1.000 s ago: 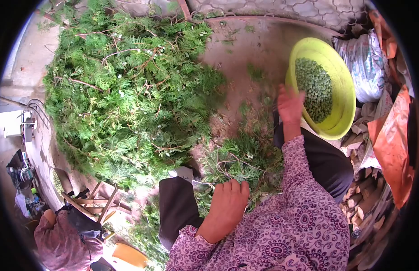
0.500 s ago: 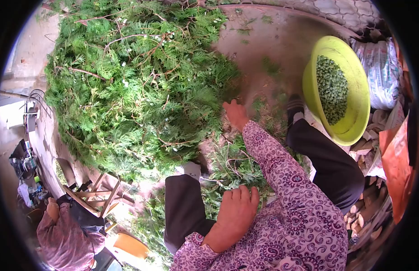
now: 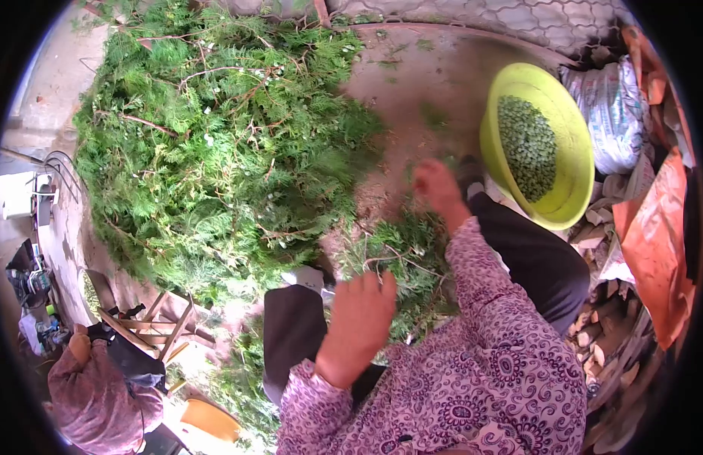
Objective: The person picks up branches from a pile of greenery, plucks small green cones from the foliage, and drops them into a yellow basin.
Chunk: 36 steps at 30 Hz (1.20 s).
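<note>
The right hand (image 3: 438,189) was held out over the narrow strip between the heap of green branches (image 3: 222,159) and the yellow-green basin (image 3: 579,155), apart from both. Its fingers were curled inward and blurred, and whether anything was grasped by them could not be told. The left hand (image 3: 357,326) was held nearer to the body, just beside the left trouser leg (image 3: 292,322), with its back turned up and its fingers bent downward; what lay beneath those fingers was hidden, so a grip could not be confirmed.

The heap was spread across the floor (image 3: 404,83), ahead of the left hand and to the left of the right hand. Loose sprigs (image 3: 416,246) were scattered between the legs, near both hands, and were partly covered by the left one. The basin was set beyond the right trouser leg (image 3: 541,262), to the right of the right hand and well apart from the left; its bottom was covered with small green pods (image 3: 527,148). Beside the basin a white sack (image 3: 613,114) was placed, near an orange sheet (image 3: 658,235). At the lower left, another person (image 3: 101,398) was seen near an orange tub (image 3: 209,421).
</note>
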Each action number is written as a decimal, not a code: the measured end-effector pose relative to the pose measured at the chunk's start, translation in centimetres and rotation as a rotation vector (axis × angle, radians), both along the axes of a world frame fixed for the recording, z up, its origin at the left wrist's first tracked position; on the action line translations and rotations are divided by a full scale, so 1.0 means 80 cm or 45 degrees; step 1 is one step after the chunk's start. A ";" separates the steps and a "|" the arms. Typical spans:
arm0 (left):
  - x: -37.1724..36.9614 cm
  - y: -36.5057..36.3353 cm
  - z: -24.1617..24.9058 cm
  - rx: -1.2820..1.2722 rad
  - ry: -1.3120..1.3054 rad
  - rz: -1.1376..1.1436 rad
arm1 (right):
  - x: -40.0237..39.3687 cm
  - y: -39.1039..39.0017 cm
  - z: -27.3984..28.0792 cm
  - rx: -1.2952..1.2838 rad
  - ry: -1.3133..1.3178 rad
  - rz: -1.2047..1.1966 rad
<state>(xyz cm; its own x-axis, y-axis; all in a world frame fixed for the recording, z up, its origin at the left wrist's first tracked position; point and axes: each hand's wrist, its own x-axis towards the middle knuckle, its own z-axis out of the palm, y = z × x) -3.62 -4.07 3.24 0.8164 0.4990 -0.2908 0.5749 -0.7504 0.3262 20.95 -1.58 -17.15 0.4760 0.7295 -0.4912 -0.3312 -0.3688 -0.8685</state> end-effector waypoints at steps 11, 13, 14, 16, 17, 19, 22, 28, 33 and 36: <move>-0.027 0.026 0.024 0.084 -0.114 0.183 | 0.053 -0.116 0.008 0.084 0.393 -0.302; -0.027 0.027 0.026 0.071 -0.122 0.186 | -0.008 -0.125 0.008 -0.359 0.054 0.080; -0.028 0.029 0.026 0.064 -0.128 0.185 | -0.025 -0.131 -0.009 -0.483 -0.037 0.230; -0.030 0.031 0.023 0.065 -0.124 0.187 | -0.042 -0.149 -0.060 -0.605 -0.124 0.384; -0.031 0.032 0.025 0.053 -0.119 0.192 | -0.046 -0.160 -0.084 -0.682 -0.552 0.624; -0.034 0.035 0.026 0.038 -0.108 0.202 | -0.059 -0.171 -0.091 -0.740 -0.980 0.866; -0.037 0.038 0.026 0.062 -0.122 0.220 | -0.077 -0.174 -0.068 -0.856 -0.938 1.064; -0.034 0.037 0.029 0.081 -0.126 0.210 | -0.079 -0.190 -0.079 -0.881 -0.510 1.331; -0.041 0.034 0.023 0.151 -0.122 0.178 | -0.064 -0.187 -0.044 -0.347 -0.509 1.059; -0.044 0.035 0.029 0.134 -0.092 0.216 | -0.063 -0.167 0.022 -0.244 -0.375 0.849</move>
